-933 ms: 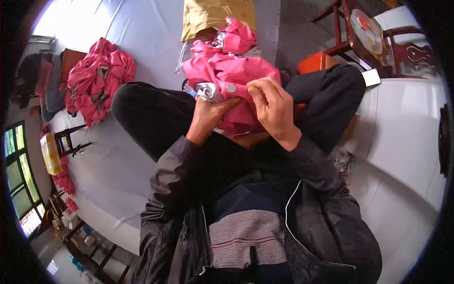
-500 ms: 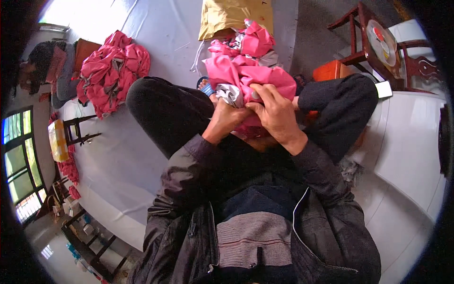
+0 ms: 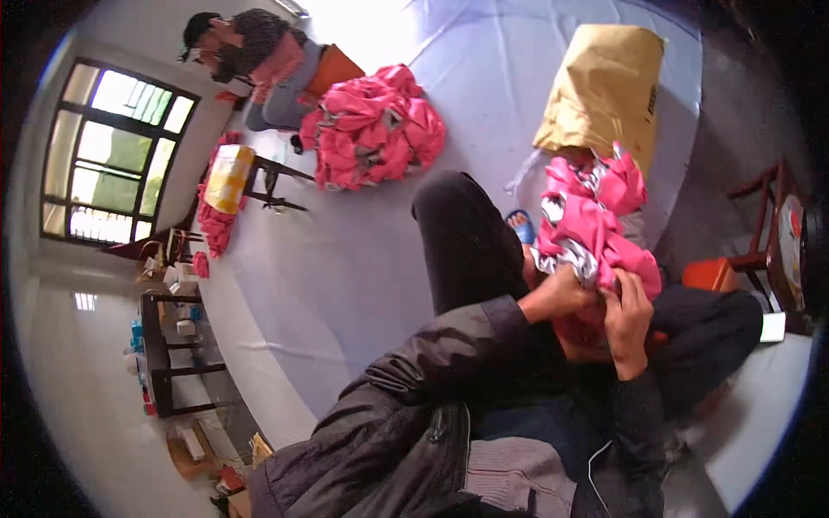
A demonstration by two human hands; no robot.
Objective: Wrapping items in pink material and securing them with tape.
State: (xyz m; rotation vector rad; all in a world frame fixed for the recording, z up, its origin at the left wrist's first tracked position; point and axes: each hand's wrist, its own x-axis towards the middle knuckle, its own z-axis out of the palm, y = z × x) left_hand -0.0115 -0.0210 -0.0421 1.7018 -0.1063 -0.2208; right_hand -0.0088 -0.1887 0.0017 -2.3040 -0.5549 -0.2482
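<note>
Between my bent knees lies a bunched pink fabric piece (image 3: 629, 255) with a silvery-grey reverse side. My left hand (image 3: 560, 295) is closed round its lower left edge, beside a crumpled silvery fold (image 3: 573, 261). Close by on the right, my right hand (image 3: 629, 316) pinches the same cloth, thumb and fingertips together, the two hands almost meeting. What lies under the fingers is hidden. More pink and silver cloth (image 3: 604, 183) runs from there toward the mouth of a large tan paper sack (image 3: 604, 91).
A big heap of pink cloth (image 3: 373, 129) lies on the pale floor sheet (image 3: 345, 250) at far left, near a seated person (image 3: 255, 56). A wooden stool (image 3: 276, 177) stands left of it. At right are an orange box (image 3: 710, 275) and a dark red wooden chair (image 3: 764, 224).
My view has swung left, so the hands, cloth and sack sit farther right and the window and seated person show fully. Both hands keep hold of the pink fabric.
</note>
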